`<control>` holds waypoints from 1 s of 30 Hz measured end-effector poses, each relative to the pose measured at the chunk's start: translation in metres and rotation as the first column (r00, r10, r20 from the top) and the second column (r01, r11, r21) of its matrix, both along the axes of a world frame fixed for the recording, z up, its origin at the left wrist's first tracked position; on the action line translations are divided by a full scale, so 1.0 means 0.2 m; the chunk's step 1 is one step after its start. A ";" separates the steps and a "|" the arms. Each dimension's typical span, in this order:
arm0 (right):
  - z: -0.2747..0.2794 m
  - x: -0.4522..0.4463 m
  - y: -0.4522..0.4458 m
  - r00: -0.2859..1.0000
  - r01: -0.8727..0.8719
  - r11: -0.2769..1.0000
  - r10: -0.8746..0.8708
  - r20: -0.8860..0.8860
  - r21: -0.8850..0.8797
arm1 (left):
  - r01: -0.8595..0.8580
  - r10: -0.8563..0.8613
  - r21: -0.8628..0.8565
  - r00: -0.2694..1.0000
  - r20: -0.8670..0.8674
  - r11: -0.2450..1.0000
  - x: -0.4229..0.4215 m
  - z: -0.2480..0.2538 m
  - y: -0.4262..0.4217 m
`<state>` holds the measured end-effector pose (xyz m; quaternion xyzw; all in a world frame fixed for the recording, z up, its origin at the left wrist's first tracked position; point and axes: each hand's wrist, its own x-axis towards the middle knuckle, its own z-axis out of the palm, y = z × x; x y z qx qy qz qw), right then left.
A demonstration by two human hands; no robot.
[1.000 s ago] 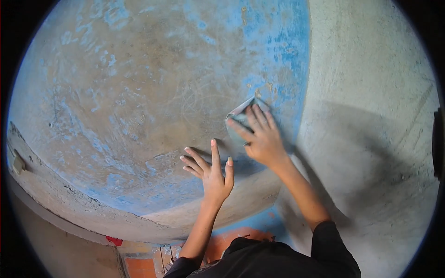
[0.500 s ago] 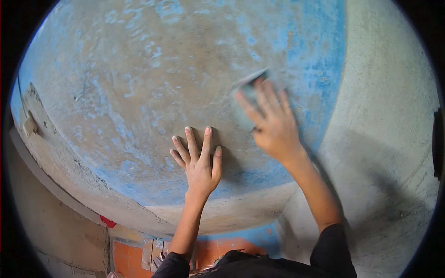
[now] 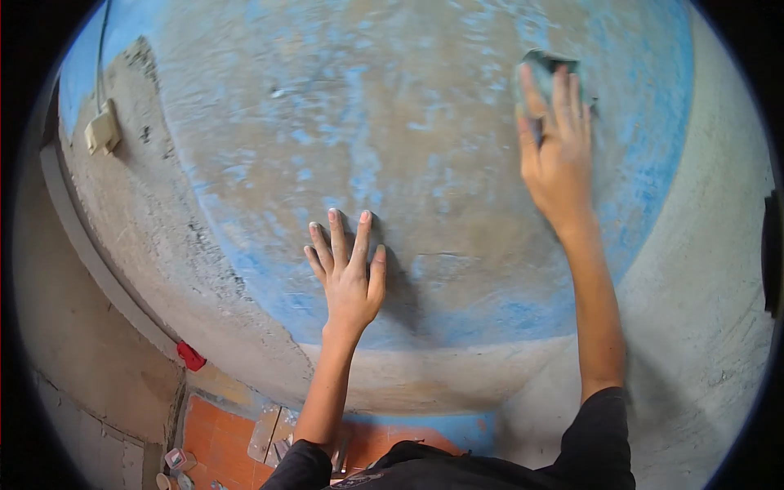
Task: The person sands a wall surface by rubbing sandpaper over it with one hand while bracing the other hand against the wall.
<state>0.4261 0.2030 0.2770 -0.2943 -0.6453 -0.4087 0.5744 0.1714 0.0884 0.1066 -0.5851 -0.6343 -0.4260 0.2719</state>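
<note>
A wall (image 3: 457, 204) with patchy, worn blue paint over grey-brown plaster fills most of the view. My left hand (image 3: 349, 282) lies against its lower part, fingers spread, holding nothing. Higher up and to the right, my right hand (image 3: 559, 159) presses a sheet of sandpaper (image 3: 546, 73) to the wall. The sheet is greenish on its back, with a dark curled edge beyond my fingertips. My fingers cover much of it, and motion blurs it slightly.
A pale socket box (image 3: 102, 131) with a cable hangs at the left on rough bare plaster. A grey side wall (image 3: 702, 269) meets the blue one at the right. Below are a red item (image 3: 191, 356) and orange floor tiles (image 3: 214, 433) with small objects.
My right hand has moved up and right across the wall with the sandpaper. My left hand stays spread on the wall. The view has shifted, bringing the socket box further in.
</note>
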 end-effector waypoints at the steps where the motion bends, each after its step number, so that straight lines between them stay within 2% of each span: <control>1: -0.03 -0.10 -0.05 0.981 -0.051 0.997 0.062 0.183 -0.063 | -0.002 0.002 -0.001 1.000 -0.001 1.000 -0.07 0.00 -0.02; 3: -0.14 -0.31 -0.18 0.835 -0.101 0.973 0.197 0.513 -0.209 | -0.009 0.009 -0.004 1.000 0.002 1.000 -0.19 -0.01 -0.07; 6: -0.01 -0.44 -0.24 0.914 -0.039 0.991 0.087 0.397 -0.126 | 0.015 -0.015 -0.009 1.000 0.013 1.000 -0.39 -0.03 -0.14; 7: 0.05 -0.49 -0.20 0.974 -0.097 0.994 0.107 0.201 -0.057 | 0.013 -0.013 -0.018 1.000 0.014 1.000 -0.44 -0.05 -0.17; 10: 0.13 -0.70 -0.24 0.995 -0.045 0.999 0.043 0.092 0.029 | 0.024 -0.023 -0.059 1.000 0.014 0.998 -0.59 -0.07 -0.23; 11: 0.09 -0.78 -0.28 0.956 -0.108 0.994 0.110 0.272 -0.023 | 0.030 -0.030 -0.055 1.000 0.003 0.998 -0.63 -0.08 -0.25; 13: -0.05 -0.92 -0.36 0.773 -0.192 0.969 0.247 0.584 -0.156 | 0.040 -0.040 -0.071 0.999 0.002 0.997 -0.71 -0.10 -0.28; 16: 0.10 -0.94 -0.39 0.919 -0.069 0.996 0.084 0.385 -0.051 | 0.073 -0.074 -0.075 0.997 0.000 0.994 -0.80 -0.12 -0.32; 17: 0.17 -0.95 -0.34 0.977 -0.053 0.998 0.047 0.209 0.026 | 0.082 -0.081 -0.086 0.997 0.005 0.993 -0.82 -0.13 -0.33; 20: 0.16 -1.09 -0.37 0.950 -0.153 0.987 0.135 0.280 0.041 | 0.119 -0.117 -0.099 0.993 0.019 0.988 -0.87 -0.14 -0.36; 21: 0.09 -1.13 -0.39 0.851 -0.193 0.981 0.182 0.493 -0.031 | 0.124 -0.123 -0.106 0.992 0.018 0.987 -0.88 -0.14 -0.36; 24: 0.10 -1.19 -0.42 0.791 -0.178 0.984 0.151 0.593 -0.014 | 0.138 -0.136 -0.105 0.990 0.021 0.985 -0.90 -0.14 -0.37; 25: 0.16 -1.20 -0.42 0.891 -0.178 0.984 0.173 0.419 -0.027 | 0.141 -0.138 -0.105 0.990 0.035 0.984 -0.90 -0.15 -0.38; 28: 0.21 -1.32 -0.40 0.979 -0.033 0.991 0.005 0.205 0.133 | 0.151 -0.144 -0.110 0.987 0.068 0.982 -0.90 -0.17 -0.39; 29: 0.16 -1.35 -0.43 0.907 -0.129 0.992 0.114 0.405 0.009 | 0.154 -0.147 -0.114 0.987 0.071 0.981 -0.91 -0.17 -0.39; 30: 0.09 -1.40 -0.45 0.847 -0.177 0.984 0.168 0.505 -0.030 | 0.150 -0.143 -0.109 0.987 0.071 0.983 -0.91 -0.18 -0.39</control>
